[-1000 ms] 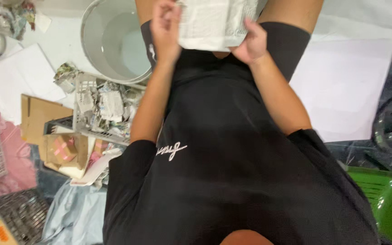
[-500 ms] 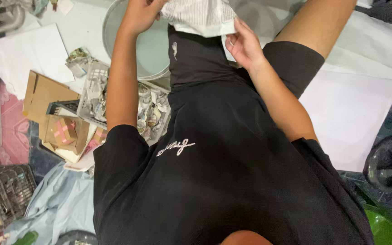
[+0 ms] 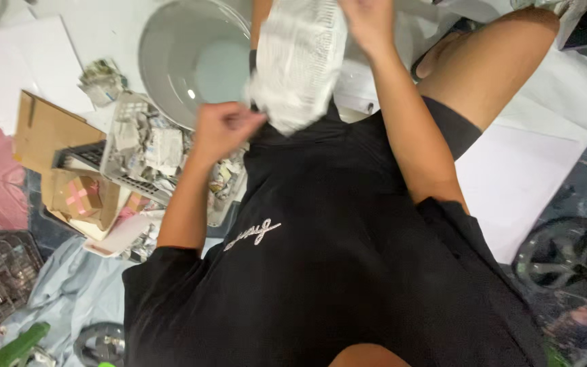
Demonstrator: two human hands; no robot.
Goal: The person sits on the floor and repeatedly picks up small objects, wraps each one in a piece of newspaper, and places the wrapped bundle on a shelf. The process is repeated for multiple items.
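Note:
A sheet of printed newspaper [image 3: 300, 61] hangs in front of my black shirt. My right hand [image 3: 368, 24] grips its upper edge near the top of the view. My left hand [image 3: 222, 129] is lower, fingers closed on the sheet's lower left corner. Just beyond the paper stands a large grey metal basin [image 3: 171, 68] with a little water in it. Left of my left arm, a grey plastic basket [image 3: 127, 146] holds several torn newspaper scraps.
Brown cardboard pieces [image 3: 49, 129] and a small box with pink tape [image 3: 79, 197] lie at the left. A wire tray [image 3: 1, 268] and pale blue cloth [image 3: 62, 299] sit at the lower left. White sheets [image 3: 518, 183] cover the floor on the right, beside a black wheel [image 3: 558, 251].
My left hand has dropped from the paper's top to its lower left corner. The sheet now hangs long and narrow, and the view has swung so the basin sits more central.

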